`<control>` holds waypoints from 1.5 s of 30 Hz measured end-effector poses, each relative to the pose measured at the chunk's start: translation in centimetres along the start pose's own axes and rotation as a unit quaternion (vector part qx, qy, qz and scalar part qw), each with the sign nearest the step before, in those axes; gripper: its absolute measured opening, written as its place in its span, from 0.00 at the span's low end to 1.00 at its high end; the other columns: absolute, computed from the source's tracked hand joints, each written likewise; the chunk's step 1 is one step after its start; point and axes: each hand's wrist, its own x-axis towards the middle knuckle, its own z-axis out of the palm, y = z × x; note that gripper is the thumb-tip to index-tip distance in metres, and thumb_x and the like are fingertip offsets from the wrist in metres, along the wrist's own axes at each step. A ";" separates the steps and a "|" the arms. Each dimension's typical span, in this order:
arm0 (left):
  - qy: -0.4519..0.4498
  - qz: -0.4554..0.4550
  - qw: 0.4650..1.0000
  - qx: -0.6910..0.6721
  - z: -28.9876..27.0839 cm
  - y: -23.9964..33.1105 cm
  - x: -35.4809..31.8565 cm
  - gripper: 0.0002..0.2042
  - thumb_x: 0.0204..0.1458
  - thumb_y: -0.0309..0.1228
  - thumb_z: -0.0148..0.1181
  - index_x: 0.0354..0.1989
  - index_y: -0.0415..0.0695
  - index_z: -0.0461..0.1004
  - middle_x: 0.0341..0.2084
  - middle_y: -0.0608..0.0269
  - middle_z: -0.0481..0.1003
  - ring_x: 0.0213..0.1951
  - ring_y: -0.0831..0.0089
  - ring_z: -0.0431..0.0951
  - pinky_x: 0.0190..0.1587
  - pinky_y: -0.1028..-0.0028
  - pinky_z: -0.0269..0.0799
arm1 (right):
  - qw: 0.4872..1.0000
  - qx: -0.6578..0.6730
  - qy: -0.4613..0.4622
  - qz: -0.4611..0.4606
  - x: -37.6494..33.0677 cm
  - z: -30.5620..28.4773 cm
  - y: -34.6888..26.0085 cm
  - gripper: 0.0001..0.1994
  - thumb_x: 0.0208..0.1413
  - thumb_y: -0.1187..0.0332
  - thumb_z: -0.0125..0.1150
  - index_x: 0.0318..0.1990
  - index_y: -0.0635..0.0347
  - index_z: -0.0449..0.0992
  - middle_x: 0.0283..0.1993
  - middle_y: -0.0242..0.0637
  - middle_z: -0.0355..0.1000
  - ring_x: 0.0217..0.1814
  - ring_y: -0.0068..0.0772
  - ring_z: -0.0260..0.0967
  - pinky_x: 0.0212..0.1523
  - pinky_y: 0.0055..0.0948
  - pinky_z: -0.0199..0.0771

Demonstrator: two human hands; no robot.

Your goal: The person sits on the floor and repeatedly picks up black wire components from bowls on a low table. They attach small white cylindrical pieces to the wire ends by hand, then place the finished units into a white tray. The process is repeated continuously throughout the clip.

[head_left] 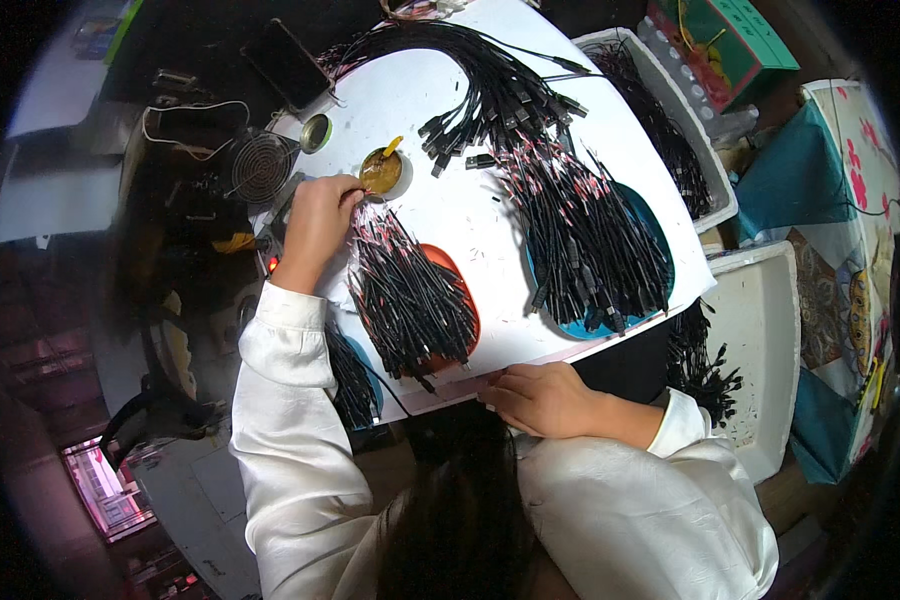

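Observation:
My left hand point(320, 220) reaches over the white table with thumb and forefinger pinched. A thin reddish wire end shows at the fingertips, against the rim of a small round tin point(382, 174) of brown paste with a yellow stick in it. Just below lie many short black cables point(410, 300) with pink and white bare ends, heaped on an orange tray point(460, 275). My right hand point(550, 400) rests at the table's front edge, fingers curled; anything inside them is hidden. A larger heap of black cables point(590, 240) fills a blue tray point(660, 225) on the right.
A bundle of black cables with USB plugs point(515, 100) curves across the back. By the tin lie a round lid point(316, 133), a phone-like dark slab point(285, 65) and a fan point(260, 165). White foam boxes point(770, 350) with cables stand right; more cables point(350, 385) sit lower left.

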 end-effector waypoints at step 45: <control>0.094 -0.126 0.985 0.076 -3.6 -8.8 -6.8 0.07 0.47 0.25 0.62 0.34 0.36 0.78 0.29 0.46 0.78 0.31 0.53 0.79 0.35 0.66 0.73 | 0.997 -0.069 0.007 0.019 0.6 0.0 -1.4 0.12 0.43 0.72 0.64 0.38 0.59 0.75 0.31 0.31 0.72 0.30 0.30 0.71 0.24 0.27 0.71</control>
